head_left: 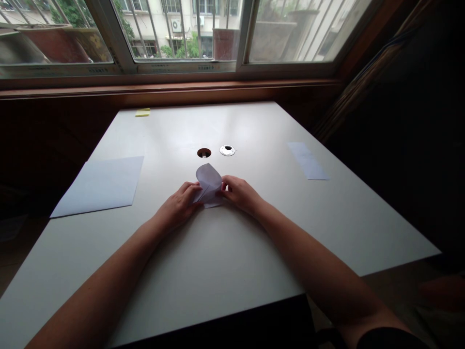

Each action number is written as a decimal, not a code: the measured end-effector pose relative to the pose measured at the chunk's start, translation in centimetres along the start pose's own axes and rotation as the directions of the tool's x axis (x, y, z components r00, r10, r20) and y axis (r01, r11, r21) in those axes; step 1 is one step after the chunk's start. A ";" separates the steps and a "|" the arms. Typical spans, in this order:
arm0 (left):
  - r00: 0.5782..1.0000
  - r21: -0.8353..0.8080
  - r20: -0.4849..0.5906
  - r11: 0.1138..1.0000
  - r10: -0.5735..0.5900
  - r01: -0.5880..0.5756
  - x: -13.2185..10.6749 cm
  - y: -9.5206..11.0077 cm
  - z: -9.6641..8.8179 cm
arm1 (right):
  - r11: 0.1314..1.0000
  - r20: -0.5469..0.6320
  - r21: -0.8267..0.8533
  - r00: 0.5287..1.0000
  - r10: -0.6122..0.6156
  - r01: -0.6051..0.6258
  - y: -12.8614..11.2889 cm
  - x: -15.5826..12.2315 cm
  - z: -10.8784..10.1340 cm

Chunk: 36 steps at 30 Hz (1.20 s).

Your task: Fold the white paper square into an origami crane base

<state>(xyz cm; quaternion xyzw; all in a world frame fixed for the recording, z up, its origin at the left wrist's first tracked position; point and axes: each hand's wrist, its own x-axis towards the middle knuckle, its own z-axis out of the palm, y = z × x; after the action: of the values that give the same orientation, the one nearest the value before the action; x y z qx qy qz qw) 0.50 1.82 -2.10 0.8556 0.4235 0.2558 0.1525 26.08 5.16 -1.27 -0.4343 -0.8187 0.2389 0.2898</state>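
Note:
A folded sheet of white paper (209, 186) is held between both hands, just above the middle of the white table (232, 252). Its upper part curls up into a rounded flap, and a diagonal crease or edge crosses its front. My left hand (183, 198) pinches the paper's left side, with fingers and thumb closed on it. On the other side, my right hand (238, 190) grips the right edge between thumb and fingers. The lower edge of the paper comes near the tabletop; whether it touches, I cannot tell.
White paper sheets (103, 186) lie at the table's left edge, and a creased paper strip (308, 161) at the right. Beyond my hands are a round hole (204, 153) and a metal ring cover (227, 150). A yellow sticky-note pad (143, 112) sits far left, below the window (181, 34).

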 end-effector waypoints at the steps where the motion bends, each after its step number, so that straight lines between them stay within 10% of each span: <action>1: 1.000 -0.001 0.001 1.000 0.004 -0.004 0.0 -0.1 0.0 | 1.000 0.000 0.000 1.000 -0.004 0.004 0.0 0.0 0.0; 25: 0.995 0.004 0.038 0.996 0.092 -0.092 0.0 -0.2 -0.8 | 0.995 0.049 0.030 0.994 -0.096 0.094 -0.4 -0.3 -0.5; 36: 0.992 0.310 -0.040 0.945 0.120 -0.102 0.5 0.3 -0.3 | 0.979 0.113 0.077 0.974 -0.195 0.187 -1.1 -0.4 0.5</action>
<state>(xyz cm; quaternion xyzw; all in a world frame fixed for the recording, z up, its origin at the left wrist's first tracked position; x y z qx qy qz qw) 0.74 2.03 -1.54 0.8835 0.4135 0.2199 -0.0096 25.27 4.18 -1.07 -0.3285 -0.8644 0.2623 0.2758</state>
